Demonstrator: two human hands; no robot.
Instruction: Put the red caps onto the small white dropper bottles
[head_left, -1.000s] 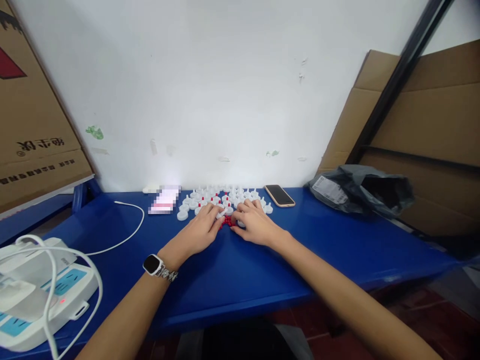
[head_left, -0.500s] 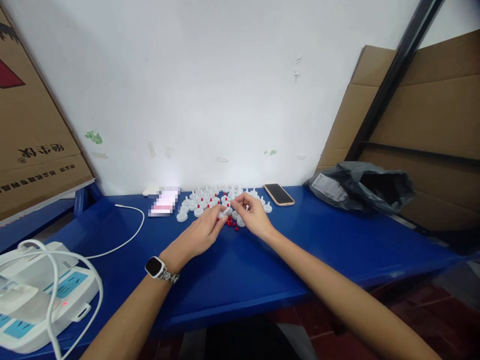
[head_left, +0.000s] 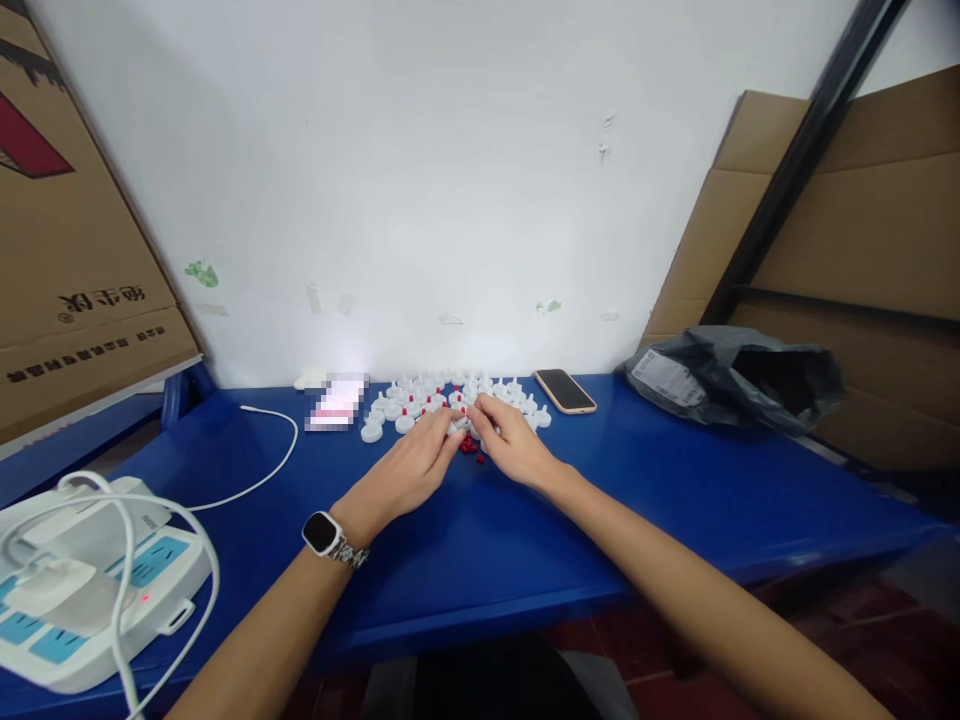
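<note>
My left hand (head_left: 411,462) is closed around a white spouted cap (head_left: 456,427), mostly covered by the fingers. Against the tip of that cap, the thumb and fingers of my right hand (head_left: 519,444) are pinched together; whatever is between them is too small to make out. Just below the hands lies a small heap of red tips (head_left: 470,446) on the blue table (head_left: 517,550). Behind and around them stand many white spouted caps (head_left: 372,431), some with a red tip on the spout.
A phone (head_left: 566,390) lies right of the caps, with a grey plastic bag (head_left: 727,375) farther right. A blurred-out pink and white item (head_left: 337,402) sits to the left. A power strip (head_left: 97,590) with white cables occupies the near left. Cardboard boxes (head_left: 82,220) flank the table.
My right hand has come closer to my left, its fingers now meeting the held cap's tip. The whole view has shifted slightly, with objects appearing farther right.
</note>
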